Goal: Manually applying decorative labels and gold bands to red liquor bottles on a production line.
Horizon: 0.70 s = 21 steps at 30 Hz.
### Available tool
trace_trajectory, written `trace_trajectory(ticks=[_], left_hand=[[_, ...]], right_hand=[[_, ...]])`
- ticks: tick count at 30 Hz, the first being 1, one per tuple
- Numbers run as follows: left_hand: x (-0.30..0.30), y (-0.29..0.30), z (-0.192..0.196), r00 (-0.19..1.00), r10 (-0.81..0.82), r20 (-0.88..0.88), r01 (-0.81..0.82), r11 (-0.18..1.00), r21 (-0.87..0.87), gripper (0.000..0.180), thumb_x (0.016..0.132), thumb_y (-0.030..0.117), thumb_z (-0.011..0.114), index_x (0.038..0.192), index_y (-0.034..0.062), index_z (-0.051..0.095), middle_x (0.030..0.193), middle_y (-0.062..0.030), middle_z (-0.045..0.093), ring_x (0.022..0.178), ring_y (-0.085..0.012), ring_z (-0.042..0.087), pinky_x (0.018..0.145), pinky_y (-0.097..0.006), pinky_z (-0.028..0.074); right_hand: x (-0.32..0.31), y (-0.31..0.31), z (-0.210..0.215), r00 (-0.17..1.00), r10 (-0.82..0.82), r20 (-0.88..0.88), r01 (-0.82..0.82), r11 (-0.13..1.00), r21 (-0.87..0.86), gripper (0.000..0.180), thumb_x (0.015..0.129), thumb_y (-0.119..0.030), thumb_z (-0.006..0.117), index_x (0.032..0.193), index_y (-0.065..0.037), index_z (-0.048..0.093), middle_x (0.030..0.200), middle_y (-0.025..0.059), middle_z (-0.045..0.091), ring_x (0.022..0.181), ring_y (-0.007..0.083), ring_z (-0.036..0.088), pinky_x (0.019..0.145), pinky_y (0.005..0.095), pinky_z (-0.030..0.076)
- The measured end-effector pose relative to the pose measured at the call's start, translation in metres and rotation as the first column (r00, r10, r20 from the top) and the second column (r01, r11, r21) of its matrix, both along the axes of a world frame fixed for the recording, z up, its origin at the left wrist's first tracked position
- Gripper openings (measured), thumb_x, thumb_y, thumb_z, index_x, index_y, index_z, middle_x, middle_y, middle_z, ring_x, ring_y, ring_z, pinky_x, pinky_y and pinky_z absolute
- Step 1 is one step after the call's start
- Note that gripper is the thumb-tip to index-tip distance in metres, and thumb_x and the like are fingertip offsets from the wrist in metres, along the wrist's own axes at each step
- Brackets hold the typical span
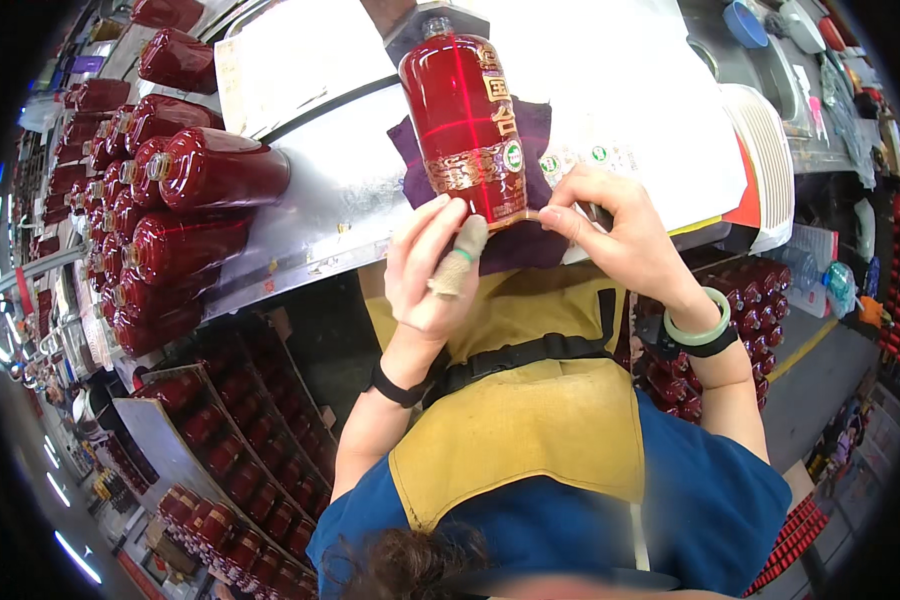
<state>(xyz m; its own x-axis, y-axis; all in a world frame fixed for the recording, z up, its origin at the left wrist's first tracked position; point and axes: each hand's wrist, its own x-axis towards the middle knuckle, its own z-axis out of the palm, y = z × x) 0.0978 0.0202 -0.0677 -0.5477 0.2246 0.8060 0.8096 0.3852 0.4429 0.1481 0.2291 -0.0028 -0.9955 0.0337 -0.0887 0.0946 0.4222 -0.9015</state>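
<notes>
— Bottle of glossy red glass with golden ornament (460, 110): lying where?
— On dark purple cloth (417, 165) over the pale metal tabletop (340, 190), with neck away and base toward both hands.
— Any likely trouble from here?
— Possibly a sideways roll of that rounded body, from too light a steadying touch. Possibly also a crooked or creased thin golden strip (517, 217) at the base, from an uneven pull.
— And the grip of the left hand (422, 265)?
— Partly curled, with fingertips against the base's left side and a pale fabric finger cover (452, 274) on one digit. Cannot tell whether truly grasping or merely resting.
— And of the right hand (618, 225)?
— Closed to a narrow pinch of thumb and forefinger beside the base's right edge, apparently on that strip's end.
</notes>
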Motion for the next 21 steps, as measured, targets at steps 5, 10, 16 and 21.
trace_trajectory(ticks=[5,10,16,21], left_hand=[[0.008,-0.013,-0.010,0.963,-0.002,0.270,-0.017,0.997,0.070,0.040,0.071,-0.011,0.085,0.108,-0.0033,0.075,0.119,-0.0163,0.070,0.105,-0.0277,0.071,0.091,-0.035,0.059],[0.011,-0.011,-0.011,0.956,-0.031,0.291,-0.004,0.993,0.120,0.038,0.075,-0.014,0.081,0.112,-0.0065,0.073,0.121,-0.0185,0.070,0.109,-0.0278,0.070,0.090,-0.036,0.061],[0.009,-0.013,-0.008,0.979,0.006,0.203,-0.010,1.000,0.017,0.041,0.076,-0.013,0.081,0.115,-0.0083,0.071,0.117,-0.0197,0.072,0.105,-0.0291,0.071,0.090,-0.036,0.061],[0.006,-0.012,-0.008,0.994,0.006,0.112,0.000,0.999,-0.046,0.042,0.073,-0.014,0.080,0.114,-0.0097,0.071,0.113,-0.0202,0.073,0.103,-0.0319,0.071,0.091,-0.038,0.059]], right_hand=[[0.006,-0.002,0.010,0.997,0.015,-0.075,-0.013,1.000,0.025,0.014,0.090,-0.013,0.075,0.086,-0.001,0.068,0.076,0.0082,0.058,0.066,0.0196,0.053,0.062,0.0337,0.042],[0.007,-0.001,0.016,0.992,0.029,-0.122,-0.027,0.999,0.023,0.013,0.089,-0.011,0.075,0.086,0.000,0.069,0.076,0.0094,0.058,0.068,0.0215,0.055,0.062,0.0343,0.042],[0.010,-0.002,0.021,0.989,0.052,-0.135,-0.047,0.998,0.043,0.012,0.088,-0.009,0.077,0.087,0.000,0.069,0.078,0.0098,0.060,0.069,0.0222,0.056,0.062,0.0340,0.043],[0.009,0.001,0.014,0.991,0.026,-0.129,-0.019,0.998,0.055,0.013,0.088,-0.010,0.076,0.086,0.000,0.069,0.077,0.0093,0.059,0.068,0.0212,0.055,0.062,0.0335,0.042]])
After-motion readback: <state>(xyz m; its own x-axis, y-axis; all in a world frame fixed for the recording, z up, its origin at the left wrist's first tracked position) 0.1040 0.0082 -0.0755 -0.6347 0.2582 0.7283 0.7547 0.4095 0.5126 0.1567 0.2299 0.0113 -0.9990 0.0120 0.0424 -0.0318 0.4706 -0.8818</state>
